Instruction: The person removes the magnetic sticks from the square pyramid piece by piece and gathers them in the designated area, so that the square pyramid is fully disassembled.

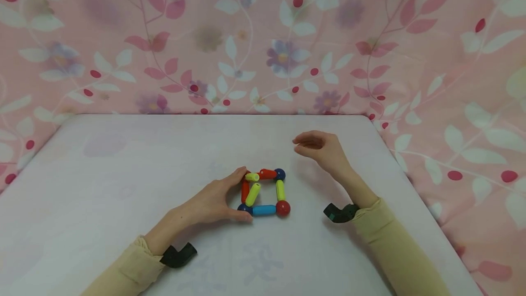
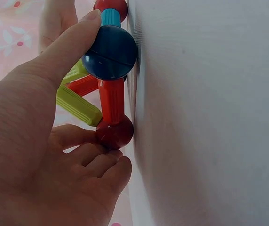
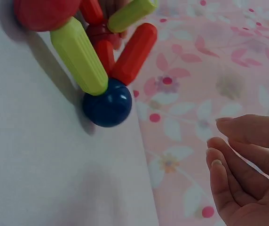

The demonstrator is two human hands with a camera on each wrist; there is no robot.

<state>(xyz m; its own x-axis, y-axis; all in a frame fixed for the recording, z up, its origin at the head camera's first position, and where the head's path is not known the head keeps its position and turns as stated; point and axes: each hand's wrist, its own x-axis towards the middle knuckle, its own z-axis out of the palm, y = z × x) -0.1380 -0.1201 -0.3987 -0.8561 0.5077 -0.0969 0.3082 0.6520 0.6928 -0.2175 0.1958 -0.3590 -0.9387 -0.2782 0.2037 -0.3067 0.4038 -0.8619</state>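
Head view, rod frame, edge in left hand

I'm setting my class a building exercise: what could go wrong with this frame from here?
The raised red rod leans from a blue ball with its upper end free, so it might tip or drop.
The left hand holds only the left side of the frame, so a bump from the right hand could shift the unheld right side.
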